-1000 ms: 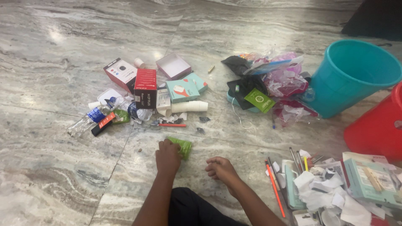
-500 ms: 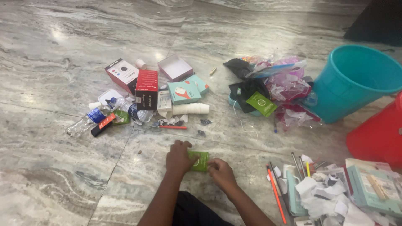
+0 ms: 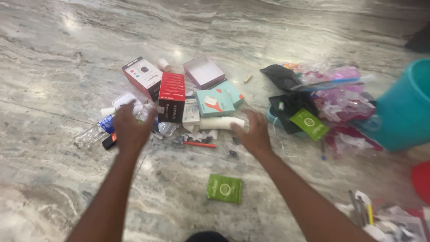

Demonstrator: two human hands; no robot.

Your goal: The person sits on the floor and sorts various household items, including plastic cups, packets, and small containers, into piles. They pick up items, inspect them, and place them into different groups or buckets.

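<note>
My left hand [image 3: 130, 127] is stretched out over a clear plastic bottle [image 3: 96, 132] at the left of a litter pile, fingers apart and holding nothing. My right hand [image 3: 253, 133] reaches toward a stack of white paper cups [image 3: 219, 123] lying on its side, also empty with fingers spread. A flat green packet [image 3: 224, 188] lies alone on the marble floor between my arms, close to me. Behind the hands stand a red and black box [image 3: 171, 96] and a teal box [image 3: 214, 102].
A red box [image 3: 142, 76] and an open pink box [image 3: 204, 71] lie further back. Black, pink and clear plastic wrappers [image 3: 331, 96] are heaped at the right beside a teal bucket [image 3: 405, 107]. A red bucket rim [image 3: 422, 179] and paper scraps with pens [image 3: 380, 219] sit at lower right.
Both hands let go of the green packet, which now lies flat on the floor. They moved forward and apart toward the litter pile. The camera shifted left.
</note>
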